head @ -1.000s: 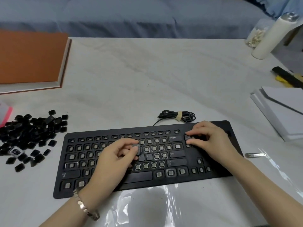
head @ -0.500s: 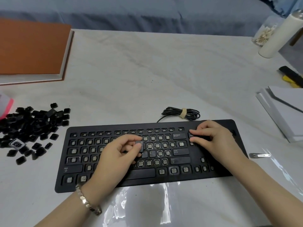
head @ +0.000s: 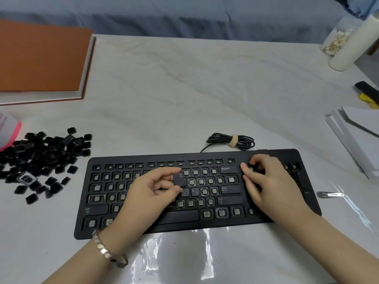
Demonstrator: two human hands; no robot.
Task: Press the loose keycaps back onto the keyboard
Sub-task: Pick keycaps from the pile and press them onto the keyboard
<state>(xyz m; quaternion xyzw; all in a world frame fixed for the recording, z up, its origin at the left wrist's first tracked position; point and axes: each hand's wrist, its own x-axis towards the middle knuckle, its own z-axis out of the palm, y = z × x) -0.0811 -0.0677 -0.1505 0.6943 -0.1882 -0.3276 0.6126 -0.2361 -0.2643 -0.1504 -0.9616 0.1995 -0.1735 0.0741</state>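
Observation:
A black keyboard (head: 143, 228) lies on the white table, most of its key sockets bare; Backspace, Enter, Shift, space bar and a few letter caps are fitted. My left hand (head: 147, 193) hovers over the middle of the board and pinches a black keycap (head: 178, 179) marked Ctrl between thumb and fingers. My right hand (head: 266, 185) rests on the board's right part, fingers curled, fingertips pressing down just right of Backspace; what lies under them is hidden. A heap of loose black keycaps (head: 41, 152) sits left of the keyboard.
The coiled keyboard cable (head: 231, 140) lies behind the board. An orange book (head: 41, 58) is at the far left, a white bottle (head: 352, 44) and cotton-swab jar at far right, white boxes (head: 356, 140) and a hair clip (head: 330, 194) to the right.
My left hand has turned the keycap so its Ctrl face shows. The camera view has shifted slightly; my right hand stays on the same spot.

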